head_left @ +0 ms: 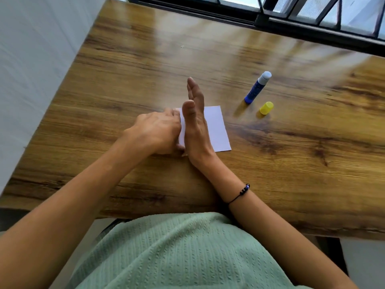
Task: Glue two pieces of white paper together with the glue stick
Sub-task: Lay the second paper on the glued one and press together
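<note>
White paper (216, 128) lying flat on the wooden surface (291, 163), with the right hand (195, 122) set on edge upon it, fingers straight and held together, thumb uppermost. The left hand (158, 132) rests curled, palm down, at the paper's left edge, fingertips on the sheet; whether it pinches the paper cannot be told. The uncapped glue stick (257, 88) stands on the surface to the right, apart from the paper, its yellow cap (266, 108) just beside it.

Head-worn view, steeply down (wide-angle) onto the near wooden table (270, 163).
</note>
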